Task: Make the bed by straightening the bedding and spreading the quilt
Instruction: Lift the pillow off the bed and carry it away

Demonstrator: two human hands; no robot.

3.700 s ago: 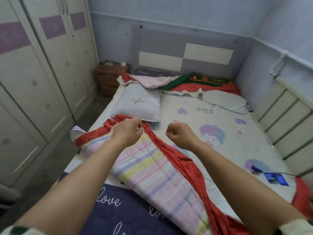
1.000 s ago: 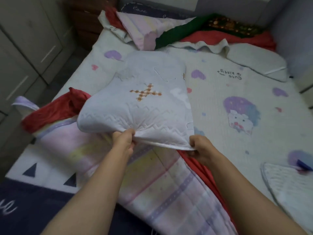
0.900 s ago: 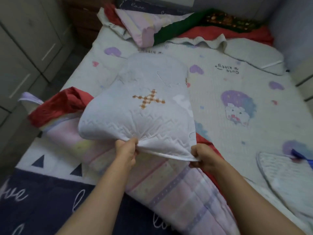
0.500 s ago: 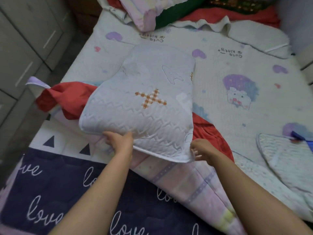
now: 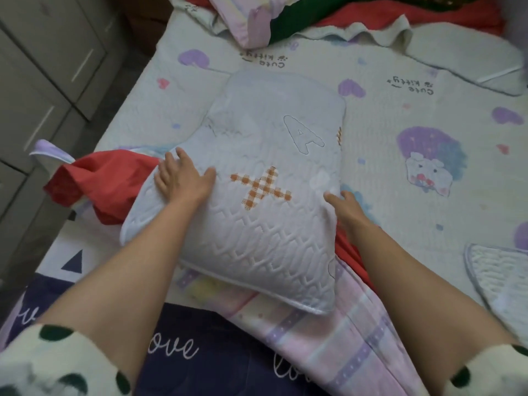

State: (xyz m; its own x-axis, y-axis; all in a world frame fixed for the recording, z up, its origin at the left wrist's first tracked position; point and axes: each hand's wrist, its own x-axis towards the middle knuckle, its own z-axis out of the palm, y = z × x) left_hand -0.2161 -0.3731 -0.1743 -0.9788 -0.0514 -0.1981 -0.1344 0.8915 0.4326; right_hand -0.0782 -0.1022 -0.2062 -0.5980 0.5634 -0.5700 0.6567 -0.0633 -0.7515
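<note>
A pale quilted pillow (image 5: 257, 224) with an orange checked X lies across the pink striped quilt (image 5: 328, 347) and its red lining (image 5: 105, 178) at the near left of the bed. My left hand (image 5: 183, 181) presses flat on the pillow's left part with fingers spread. At the pillow's right edge, my right hand (image 5: 345, 207) touches it with straight fingers. The printed bed sheet (image 5: 400, 181) covers the mattress beyond.
A dark blue "love" cover (image 5: 177, 350) lies at the near edge. Crumpled pink, green and red bedding (image 5: 285, 21) is heaped at the head. Another quilted pad (image 5: 503, 281) sits at the right. Wardrobe doors (image 5: 43, 67) stand along the left.
Both hands have let go of the pillow's near edge and moved up onto its top and right side. The pillow has been drawn nearer and now lies down on the quilt.
</note>
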